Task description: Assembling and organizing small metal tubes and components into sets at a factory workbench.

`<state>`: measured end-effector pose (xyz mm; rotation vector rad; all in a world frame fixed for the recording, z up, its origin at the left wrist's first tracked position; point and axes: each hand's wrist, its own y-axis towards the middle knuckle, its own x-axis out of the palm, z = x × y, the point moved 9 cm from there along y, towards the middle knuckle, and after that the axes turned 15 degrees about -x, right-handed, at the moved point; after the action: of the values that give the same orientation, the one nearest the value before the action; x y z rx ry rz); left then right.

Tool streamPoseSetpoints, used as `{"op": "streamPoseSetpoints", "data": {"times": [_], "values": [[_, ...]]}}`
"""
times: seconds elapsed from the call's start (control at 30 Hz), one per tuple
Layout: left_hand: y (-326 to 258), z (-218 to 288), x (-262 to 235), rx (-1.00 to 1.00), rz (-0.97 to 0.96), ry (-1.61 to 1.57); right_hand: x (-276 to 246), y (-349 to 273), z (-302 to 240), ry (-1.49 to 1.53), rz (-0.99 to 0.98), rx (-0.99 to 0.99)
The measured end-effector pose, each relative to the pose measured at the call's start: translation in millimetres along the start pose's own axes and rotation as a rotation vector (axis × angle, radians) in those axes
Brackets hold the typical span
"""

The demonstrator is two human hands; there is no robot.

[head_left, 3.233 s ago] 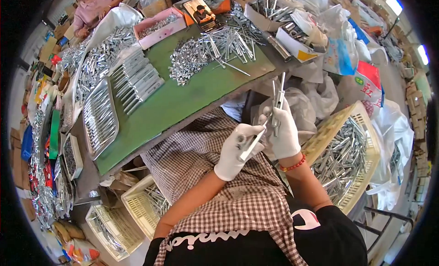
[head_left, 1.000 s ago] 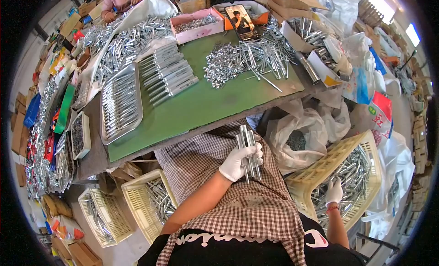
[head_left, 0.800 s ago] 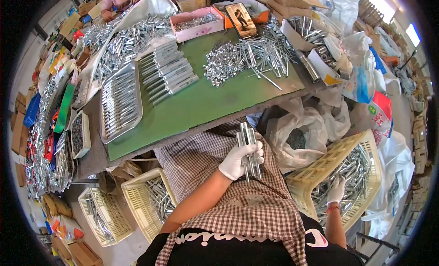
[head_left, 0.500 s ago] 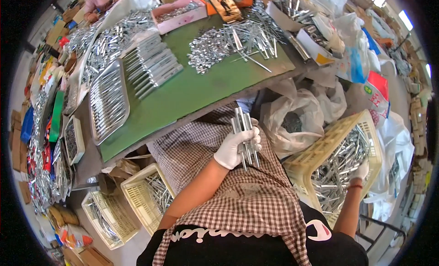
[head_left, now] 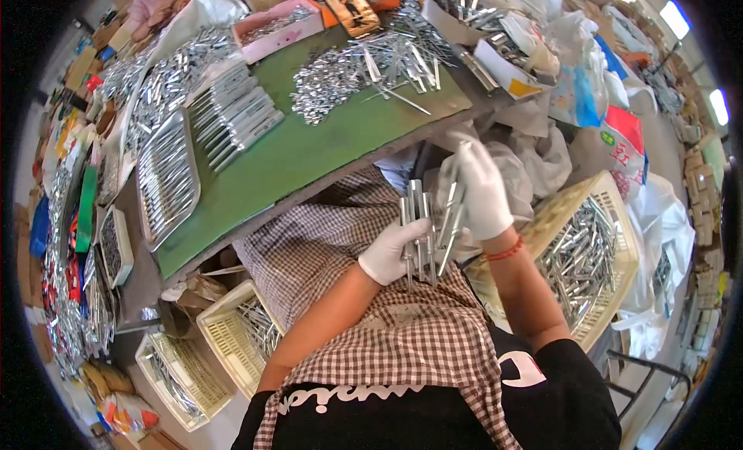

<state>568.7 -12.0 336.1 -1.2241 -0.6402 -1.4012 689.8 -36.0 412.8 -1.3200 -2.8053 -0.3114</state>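
Right hand (head_left: pixel 481 188) back, slim shiny rods (head_left: pixel 418 227)

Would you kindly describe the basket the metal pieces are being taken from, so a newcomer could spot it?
Start at the green table and look to the person's right, past the right hand. The cream slatted basket sits there, tilted, full of shiny metal rods; the smaller cream baskets sit left of the lap.

Green-topped table (head_left: pixel 309 152), cream crates (head_left: pixel 220 338) on floor, bright ceiling lights (head_left: pixel 675 17).
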Motion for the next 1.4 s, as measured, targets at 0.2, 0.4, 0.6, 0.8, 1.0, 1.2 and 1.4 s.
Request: {"op": "streamPoseSetpoints", "data": {"times": [0.2, 0.4, 0.6, 0.8, 1.0, 1.2, 1.4], "values": [[-10.6, 5.1, -18.3, 0.099, 0.144, -0.053, 47.2, -10.7, 12.1, -0.431, -0.205, -0.198], [-11.4, 5.2, -24.8, 0.116, 0.169, -0.038, 44.4, -4.3, -1.8, -0.647, -0.235, -0.280], [-8.1, -0.7, -24.7, 0.045, 0.135, -0.028, 31.2, 20.1, -33.2, -0.675, -0.143, -0.392], [-6.3, 0.9, -4.9, 0.104, 0.096, 0.012, 71.2, 12.2, -25.7, -0.944, -0.261, -0.423], [-9.7, 4.4, -22.2, 0.143, 0.097, 0.059, 68.9, 10.0, -50.2, -0.953, -0.210, -0.583], [-7.6, 3.2, -24.5, 0.120, 0.004, -0.103, 67.8, -8.2, -17.6, -0.622, -0.387, -0.411], [-12.1, 15.0, -24.4, 0.188, 0.094, -0.100, 80.4, -12.5, -20.3, -0.494, -0.448, -0.349]]}}
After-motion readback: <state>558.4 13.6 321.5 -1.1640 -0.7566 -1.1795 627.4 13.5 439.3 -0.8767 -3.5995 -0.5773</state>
